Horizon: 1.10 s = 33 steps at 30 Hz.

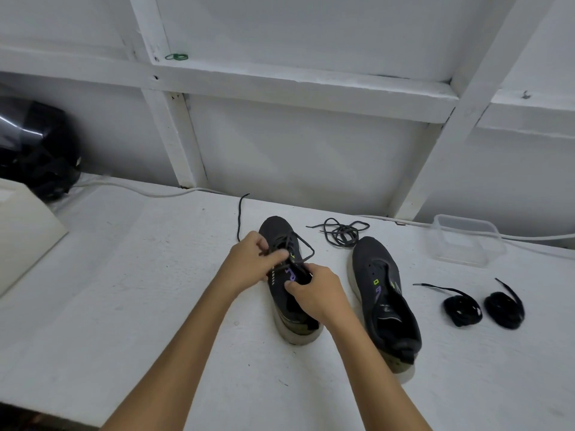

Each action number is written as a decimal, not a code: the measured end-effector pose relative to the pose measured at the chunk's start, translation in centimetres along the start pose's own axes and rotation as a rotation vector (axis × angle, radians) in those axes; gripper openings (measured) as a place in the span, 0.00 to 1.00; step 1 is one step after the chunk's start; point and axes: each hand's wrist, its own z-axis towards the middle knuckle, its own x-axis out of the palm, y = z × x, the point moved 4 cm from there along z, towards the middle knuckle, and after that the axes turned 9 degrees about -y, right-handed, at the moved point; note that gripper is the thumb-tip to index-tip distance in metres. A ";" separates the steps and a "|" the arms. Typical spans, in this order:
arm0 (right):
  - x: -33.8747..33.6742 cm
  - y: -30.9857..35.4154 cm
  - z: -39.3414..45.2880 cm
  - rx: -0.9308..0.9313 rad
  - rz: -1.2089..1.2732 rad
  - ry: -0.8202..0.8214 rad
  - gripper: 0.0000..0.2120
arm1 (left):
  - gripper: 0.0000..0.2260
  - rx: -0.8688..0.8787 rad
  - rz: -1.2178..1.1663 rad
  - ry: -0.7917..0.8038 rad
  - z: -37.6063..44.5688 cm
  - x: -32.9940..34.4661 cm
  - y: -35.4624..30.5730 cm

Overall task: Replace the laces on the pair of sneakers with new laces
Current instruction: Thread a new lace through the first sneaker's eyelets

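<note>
Two sneakers stand toe-away on the white bench (pixel 124 290). The right shoe (pixel 385 293) is already bare of lacing; its removed grey lace (pixel 340 233) lies in a loose heap just beyond its toe. The left shoe (pixel 287 275) is still partly threaded with the old lace (pixel 303 248), one free end of which trails off toward the wall. The left hand (pixel 249 262) has its fingers curled, pinching the lace at the eyelets on its side. The right hand (pixel 317 290) rests over the tongue with fingers curled at the collar; whether it pinches lace or the shoe's edge cannot be told. Two coiled black laces (pixel 463 307), presumably the new pair, lie right of the right shoe, near a clear tub (pixel 466 241).

Step in hand, as judged: unthreading the old lace from the left shoe. To do it well, steady the shoe with one hand, loosen each crossing before drawing, and pull the lace straight out of each eyelet rather than sideways, working down toward the toe so the aglets do not snag.
</note>
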 end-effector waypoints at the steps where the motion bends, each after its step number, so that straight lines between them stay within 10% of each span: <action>1: 0.0 0.0 0.0 -0.001 0.004 0.000 0.08 | 0.14 0.056 0.077 0.027 -0.2 0.2 -0.3; 6: 0.1 0.0 0.0 0.000 0.019 0.008 0.08 | 0.05 0.232 0.397 0.145 -0.2 0.9 -1.5; 13: -0.1 0.0 -0.1 0.021 0.012 0.017 0.08 | 0.15 -0.257 -0.813 0.096 0.4 -0.5 -1.3; 18: 0.0 0.0 0.1 0.021 0.002 0.011 0.07 | 0.18 -0.013 0.184 0.008 0.3 -0.8 0.5; 24: 0.0 0.1 0.1 0.029 0.005 0.021 0.09 | 0.05 0.143 0.321 0.154 -0.5 0.1 0.0; 33: -0.2 0.2 -0.3 0.065 0.015 0.004 0.07 | 0.10 -0.052 -0.570 0.210 -0.2 -1.2 -2.0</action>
